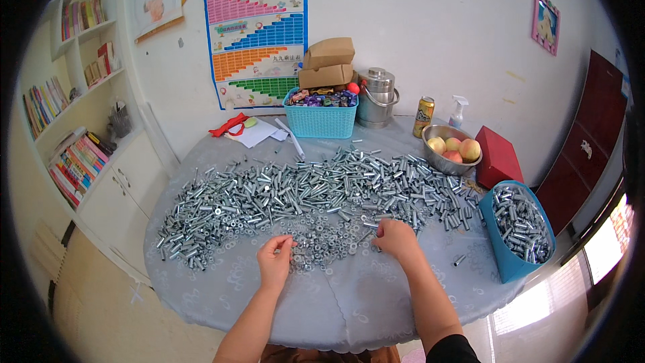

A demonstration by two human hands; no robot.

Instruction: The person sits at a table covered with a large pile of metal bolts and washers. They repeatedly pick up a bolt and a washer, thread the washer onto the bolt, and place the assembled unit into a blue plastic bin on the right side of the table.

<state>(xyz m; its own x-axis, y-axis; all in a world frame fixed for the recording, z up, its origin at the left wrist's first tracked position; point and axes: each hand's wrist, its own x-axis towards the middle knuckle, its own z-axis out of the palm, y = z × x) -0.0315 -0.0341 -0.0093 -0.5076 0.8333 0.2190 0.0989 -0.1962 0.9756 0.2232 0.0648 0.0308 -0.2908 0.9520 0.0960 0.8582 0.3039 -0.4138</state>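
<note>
A wide heap of silvery metal sleeves (295, 185) stretches across the table, with a patch of small nuts and washers (326, 238) along its near side. At the left edge of that patch is my left hand (274, 261), thumb and fingers pinched together. Whatever lies between them is too small to name. My right hand (398, 238) is closed at the near edge of the sleeves, right of the nuts. Its fingertips are partly hidden, and I cannot make out what they hold. A blue bin (502, 245) full of similar sleeves stands at the right.
A grey cloth covers the round table (363, 309). A single sleeve (459, 260) lies near the bin. Toward the back are a turquoise basket (321, 123), a metal pot (376, 97), a can (423, 117), a spray bottle (458, 111), a fruit bowl (447, 163) and a red box (497, 156).
</note>
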